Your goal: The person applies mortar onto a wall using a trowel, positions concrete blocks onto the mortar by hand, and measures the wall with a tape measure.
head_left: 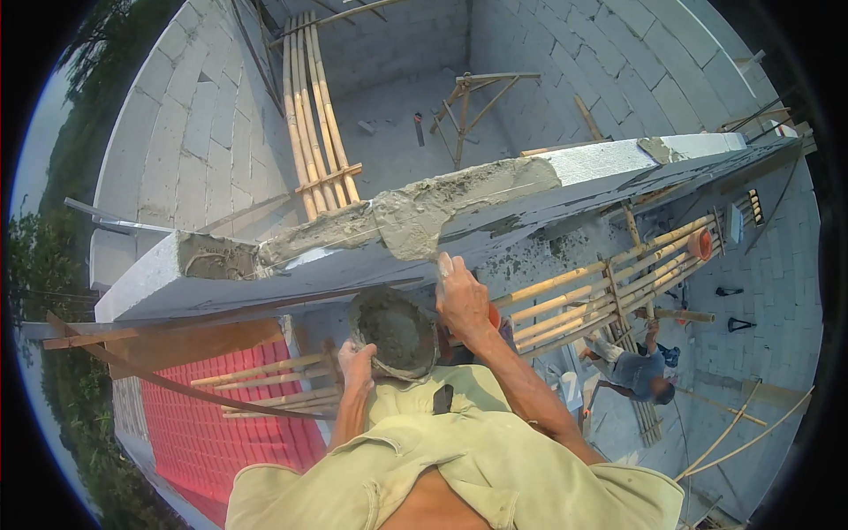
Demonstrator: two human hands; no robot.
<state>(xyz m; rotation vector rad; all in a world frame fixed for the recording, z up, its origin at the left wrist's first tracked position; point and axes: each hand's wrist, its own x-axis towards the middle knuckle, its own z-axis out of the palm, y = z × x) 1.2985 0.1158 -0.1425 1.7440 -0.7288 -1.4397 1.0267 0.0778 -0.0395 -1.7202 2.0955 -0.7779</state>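
Note:
My left hand [358, 364] is closed on the rim of a round dark bucket [356, 314] of wet grey mortar [399, 331], close in front of my body. My right hand [463, 305] is closed around the handle end of a trowel, its blade [413, 228] coated in mortar and laid against the wall top. Most of the handle is hidden by my fingers. Along the top of the pale block wall [344, 272] runs a rough mortar bed [477, 187]. A thin string stretches along that bed.
Bamboo poles [609, 287] form scaffolding at right, with a reddish bucket [700, 245] on them. Below right, another person [638, 371] is on the scaffold. More poles [314, 115] lean beyond the wall. Red roofing [216, 406] lies lower left, beside a plank [177, 386].

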